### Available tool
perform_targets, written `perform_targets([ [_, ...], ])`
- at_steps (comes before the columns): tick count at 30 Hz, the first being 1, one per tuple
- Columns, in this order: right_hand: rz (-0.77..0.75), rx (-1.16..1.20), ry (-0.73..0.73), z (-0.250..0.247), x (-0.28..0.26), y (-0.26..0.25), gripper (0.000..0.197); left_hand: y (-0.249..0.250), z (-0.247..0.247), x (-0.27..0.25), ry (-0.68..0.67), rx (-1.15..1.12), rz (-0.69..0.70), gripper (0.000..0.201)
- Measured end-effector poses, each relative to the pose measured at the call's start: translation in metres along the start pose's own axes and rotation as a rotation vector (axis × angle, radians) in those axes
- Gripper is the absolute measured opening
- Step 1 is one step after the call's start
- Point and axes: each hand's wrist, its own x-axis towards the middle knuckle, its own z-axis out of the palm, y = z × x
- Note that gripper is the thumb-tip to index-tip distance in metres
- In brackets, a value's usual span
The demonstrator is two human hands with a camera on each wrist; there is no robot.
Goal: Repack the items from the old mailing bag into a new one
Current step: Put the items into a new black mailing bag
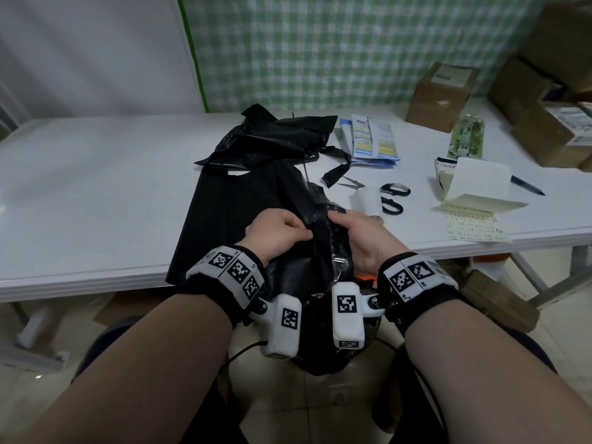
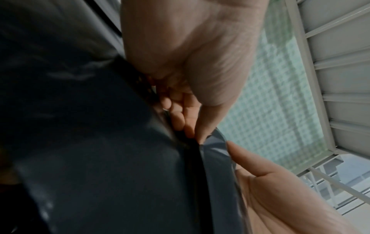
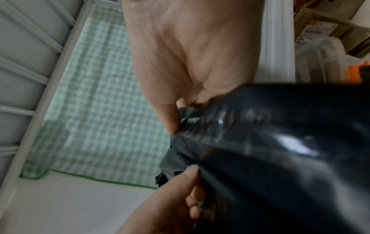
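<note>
Black mailing bag [image 1: 315, 248] is held at the near edge of the table [image 1: 96, 187], partly hanging over it toward the lap. Its top edge is pinched by the left hand [image 1: 275, 233] and gripped by the right hand [image 1: 358, 238], both grasping the film. If the film were pulled apart too sharply, it could be torn unevenly or the contents spilled. A torn black bag [image 1: 272, 139] and scissors [image 1: 389, 197] are left farther back.

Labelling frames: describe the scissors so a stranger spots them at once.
On the white table, look right of the person's hands, beside the curled white paper. The scissors lie there, blades open: the only tool with two black loop handles.
</note>
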Motion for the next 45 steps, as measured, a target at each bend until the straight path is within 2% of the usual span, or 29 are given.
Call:
perform_targets([
  [4, -0.012, -0.010, -0.009, -0.001, 0.001, 0.002, 0.021, 0.003, 0.002, -0.001, 0.005, -0.017, -0.036, 0.004],
  [10, -0.056, -0.056, -0.018, -0.001, 0.002, 0.003, 0.014, 0.002, 0.002, 0.001, 0.019, -0.108, -0.041, 0.012],
  [13, -0.070, -0.025, 0.020, 0.001, 0.004, 0.003, 0.023, 0.001, -0.003, 0.002, 0.048, -0.239, -0.031, 0.009],
  [16, -0.040, 0.029, 0.049, 0.001, 0.007, 0.003, 0.039, -0.004, -0.012, 0.004, 0.098, -0.394, -0.081, 0.011],
  [19, -0.014, 0.070, 0.108, 0.005, 0.008, 0.001, 0.053, -0.007, -0.023, 0.006, 0.130, -0.583, -0.145, 0.020],
  [23, 0.032, 0.292, 0.210, 0.011, 0.001, -0.009, 0.033, -0.005, -0.043, 0.004, 0.122, -0.819, -0.184, 0.030],
  [24, 0.037, 0.344, 0.211, 0.011, -0.001, -0.010, 0.028, -0.004, -0.047, 0.003, 0.109, -0.851, -0.187, 0.030],
  [26, 0.047, 0.359, 0.116, 0.014, -0.004, -0.011, 0.022, -0.001, -0.055, 0.003, 0.077, -0.886, -0.172, 0.031],
  [28, 0.063, 0.270, -0.008, 0.017, -0.006, -0.012, 0.033, 0.002, -0.062, 0.004, 0.052, -0.890, -0.144, 0.032],
  [30, 0.042, 0.131, -0.088, 0.021, -0.008, -0.015, 0.032, 0.005, -0.070, 0.004, 0.017, -0.904, -0.115, 0.034],
  [33, -0.017, -0.022, -0.020, 0.029, -0.008, -0.019, 0.014, 0.013, -0.076, -0.002, -0.073, -0.922, -0.063, 0.029],
  [34, -0.033, -0.004, 0.027, 0.030, -0.006, -0.020, 0.007, 0.016, -0.077, -0.004, -0.096, -0.919, -0.040, 0.025],
  [37, -0.082, 0.215, 0.098, 0.029, -0.002, -0.027, 0.006, 0.019, -0.081, -0.012, -0.132, -0.847, 0.036, 0.016],
  [40, -0.096, 0.381, 0.096, 0.018, -0.004, -0.039, 0.026, 0.013, -0.091, -0.016, -0.190, -0.694, 0.047, 0.017],
  [42, -0.079, 0.450, 0.064, 0.014, -0.006, -0.043, 0.037, 0.005, -0.095, -0.016, -0.160, -0.442, 0.044, 0.005],
  [45, -0.096, 0.440, 0.000, 0.023, -0.009, -0.043, 0.033, 0.002, -0.094, -0.014, -0.069, -0.241, 0.010, 0.003],
])
